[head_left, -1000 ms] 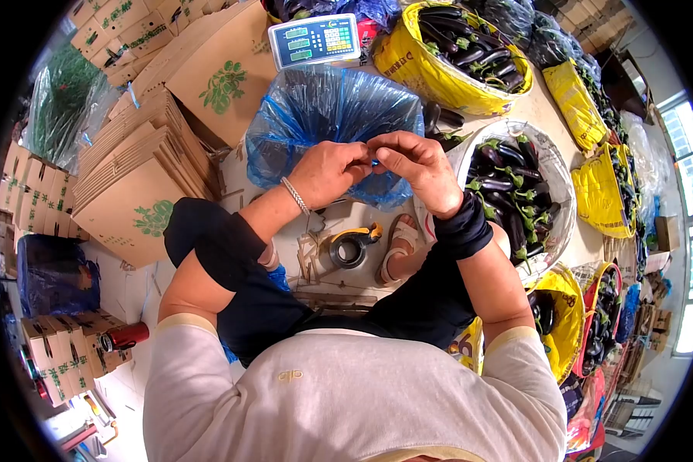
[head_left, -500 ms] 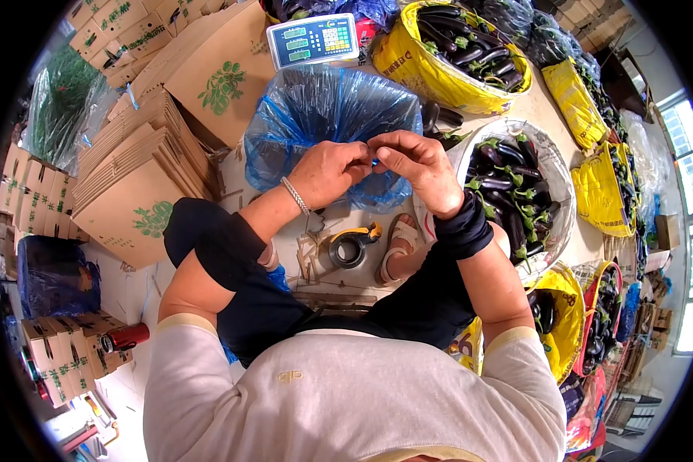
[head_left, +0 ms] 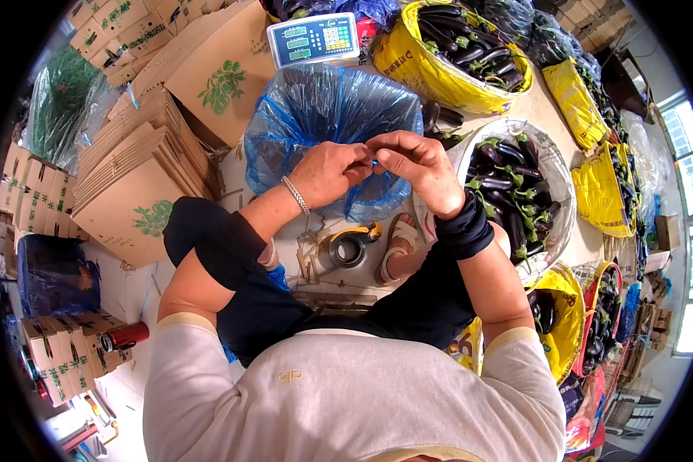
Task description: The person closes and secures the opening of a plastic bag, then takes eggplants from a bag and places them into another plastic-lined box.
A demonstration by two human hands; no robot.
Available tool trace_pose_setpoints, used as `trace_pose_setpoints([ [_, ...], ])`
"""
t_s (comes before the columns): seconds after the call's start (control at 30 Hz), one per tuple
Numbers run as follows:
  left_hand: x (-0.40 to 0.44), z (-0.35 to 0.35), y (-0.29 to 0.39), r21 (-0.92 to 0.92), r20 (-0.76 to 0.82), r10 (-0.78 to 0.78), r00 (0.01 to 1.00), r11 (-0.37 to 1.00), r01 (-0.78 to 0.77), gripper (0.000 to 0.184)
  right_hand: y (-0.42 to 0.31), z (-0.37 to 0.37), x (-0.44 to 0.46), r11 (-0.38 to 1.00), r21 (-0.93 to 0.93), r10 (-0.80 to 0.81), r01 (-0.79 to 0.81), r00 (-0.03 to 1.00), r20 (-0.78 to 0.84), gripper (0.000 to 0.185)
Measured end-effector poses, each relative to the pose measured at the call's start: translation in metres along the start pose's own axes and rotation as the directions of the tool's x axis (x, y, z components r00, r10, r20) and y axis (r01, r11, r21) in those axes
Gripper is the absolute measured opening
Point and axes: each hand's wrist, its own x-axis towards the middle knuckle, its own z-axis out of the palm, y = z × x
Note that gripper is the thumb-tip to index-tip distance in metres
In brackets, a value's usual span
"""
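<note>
A translucent blue plastic bag (head_left: 331, 100) stands spread wide in front of me, lining something whose sides it covers. Over its near rim, my left hand (head_left: 329, 172) and my right hand (head_left: 417, 168) come together, fingertips almost touching. Both are closed in a pinch. A small bit of blue shows between the fingertips, seemingly plastic of the bag's near edge. The digital scale's display (head_left: 313, 40) is just behind the bag. To the right of my right hand sits a white-lined basket of eggplants (head_left: 512, 189).
Flattened cardboard boxes (head_left: 135, 173) lean at the left. A tape dispenser (head_left: 349, 248) lies on the floor between my feet. A yellow-lined basket of eggplants (head_left: 470, 58) stands at the back right, and loose eggplants (head_left: 440, 117) lie beside the bag. A red flask (head_left: 125, 337) is at lower left.
Both hands stay nearly in place, still pinched together. The blue bag's near side has shifted slightly and its folds below the hands look different.
</note>
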Motion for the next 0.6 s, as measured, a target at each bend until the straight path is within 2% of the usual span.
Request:
trace_pose_setpoints([
  [0.3, -0.001, 0.001, 0.000, -0.023, 0.007, 0.034, 0.999, 0.999, -0.033, 0.017, -0.002, 0.001, -0.001, 0.999, 0.033, 0.013, -0.014, 1.000, 0.027, 0.020],
  [0.5, -0.001, 0.001, 0.004, 0.074, 0.096, -0.027, 0.995, 0.997, 0.020, 0.015, -0.003, -0.001, -0.001, 0.998, -0.049, 0.027, -0.026, 0.999, 0.039, 0.022],
  [0.6, -0.004, 0.009, -0.004, 0.091, 0.074, 0.110, 0.991, 0.989, -0.116, 0.015, 0.003, 0.001, -0.002, 0.997, -0.080, 0.014, -0.012, 1.000, 0.021, 0.022],
])
